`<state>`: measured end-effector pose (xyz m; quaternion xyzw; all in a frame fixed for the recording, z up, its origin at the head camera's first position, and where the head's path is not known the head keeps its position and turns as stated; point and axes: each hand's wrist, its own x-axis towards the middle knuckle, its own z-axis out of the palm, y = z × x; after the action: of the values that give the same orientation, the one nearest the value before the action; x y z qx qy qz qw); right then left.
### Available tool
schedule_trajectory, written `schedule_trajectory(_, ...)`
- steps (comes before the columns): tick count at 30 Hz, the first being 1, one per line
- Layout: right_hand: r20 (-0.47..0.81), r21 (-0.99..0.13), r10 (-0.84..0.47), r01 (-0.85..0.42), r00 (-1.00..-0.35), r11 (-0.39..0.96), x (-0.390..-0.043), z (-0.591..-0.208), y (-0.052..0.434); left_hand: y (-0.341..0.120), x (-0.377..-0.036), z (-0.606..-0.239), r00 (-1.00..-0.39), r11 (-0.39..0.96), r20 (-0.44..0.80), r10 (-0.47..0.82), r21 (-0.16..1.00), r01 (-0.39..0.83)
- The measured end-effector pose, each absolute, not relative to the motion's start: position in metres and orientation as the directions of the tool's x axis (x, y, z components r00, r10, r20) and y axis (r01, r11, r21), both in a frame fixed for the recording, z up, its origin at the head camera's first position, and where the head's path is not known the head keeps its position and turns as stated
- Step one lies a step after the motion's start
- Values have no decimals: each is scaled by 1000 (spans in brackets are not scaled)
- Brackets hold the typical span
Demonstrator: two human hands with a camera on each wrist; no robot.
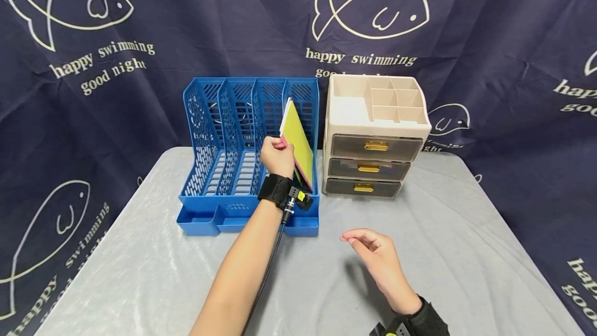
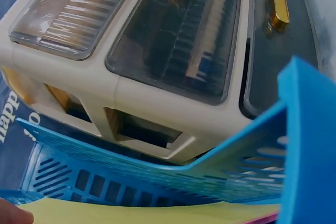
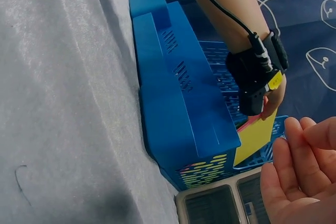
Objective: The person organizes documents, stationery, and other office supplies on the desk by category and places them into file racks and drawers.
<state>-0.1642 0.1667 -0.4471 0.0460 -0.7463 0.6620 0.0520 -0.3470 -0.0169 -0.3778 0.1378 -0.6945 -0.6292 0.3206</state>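
Left hand: the left hand (image 1: 277, 156) is seen with its fingers curled round the near edge of a stack of coloured card sheets (image 1: 297, 141), so the grip is clamped on the sheets.
Card sheets: a yellow-green sheet faces outward, with pink and green edges showing beneath it; the stack is held upright and slightly tilted in the rightmost slot of the blue file rack (image 1: 224, 134). In the left wrist view the yellow sheet (image 2: 157, 212) is seen lying against the rack's slotted wall (image 2: 157, 182).
Handling: the sheets are judged to be light, thin and flexible, and liable to fan apart or slide on one another; a pinch across the whole stack near a long edge, as it is held now, is judged the best hold.
Right hand: the right hand (image 1: 375, 255) is held over the tabletop (image 1: 140, 274), near and to the right of the rack, with fingers relaxed and apart; nothing is held in it.
Rack: the rack stands on the far left part of the tabletop, with four upright slots and a low tray at its near side.
Drawer unit: a beige three-drawer organiser (image 1: 375, 139) with gold handles is set just beside the rack on its right; its drawers are closed and its top compartments are open.
Backdrop: a dark blue cloth with fish outlines (image 1: 373, 9) is hung behind.
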Motion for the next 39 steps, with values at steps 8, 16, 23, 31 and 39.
schedule_trajectory(8,152,-981,-12,-152,-988,122,-164,-449,166,-19,-348,-380,-771,128,236,-592,972,199)
schedule_trajectory(16,165,-981,-32,-168,-986,97,-165,-448,164,-19,-350,-380,-783,124,243,-572,970,211)
schedule_trajectory(23,184,-979,-62,-189,-981,82,-165,-445,166,-25,-343,-377,-799,77,294,-524,951,299)
schedule_trajectory(31,180,-978,-52,-185,-982,101,-167,-442,171,-51,-324,-378,-819,111,402,-409,913,392)
schedule_trajectory(39,188,-973,-37,-191,-982,132,-173,-437,177,-76,-294,-362,-824,139,430,-370,902,409)
